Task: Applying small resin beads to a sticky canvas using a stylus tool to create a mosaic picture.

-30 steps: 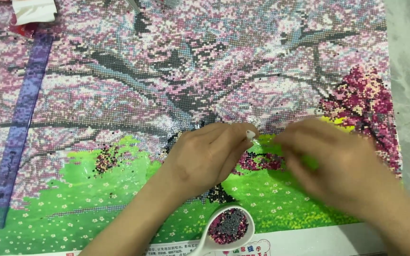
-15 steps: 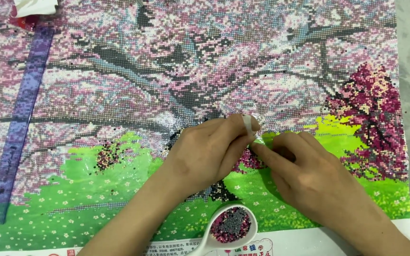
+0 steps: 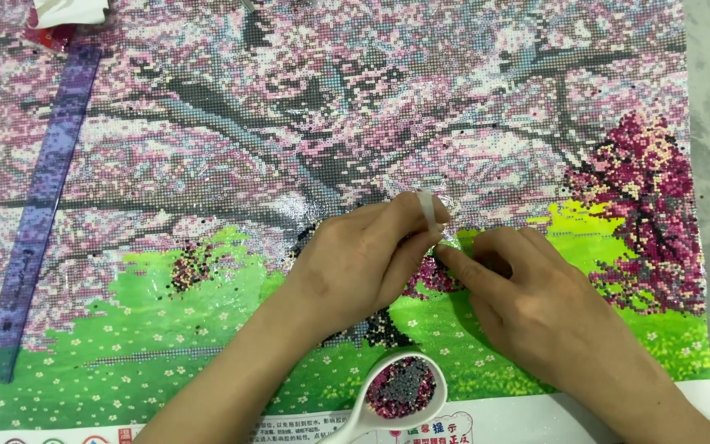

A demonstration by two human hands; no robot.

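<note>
Both hands meet at the centre of a diamond-painting canvas [image 3: 330,123] of pink blossom trees over green grass. The left hand [image 3: 363,263] pinches a small white applicator pen [image 3: 427,207]; the right hand [image 3: 536,304] presses its forefinger to the canvas just beside it. A white tray of beads [image 3: 400,388] lies near; a purple ruler [image 3: 39,205] lies far left.

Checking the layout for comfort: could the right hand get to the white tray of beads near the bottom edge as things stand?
Probably yes. The white tray lies just below and beside the right hand, nothing between them; the left hand sits above it, out of the way.
</note>
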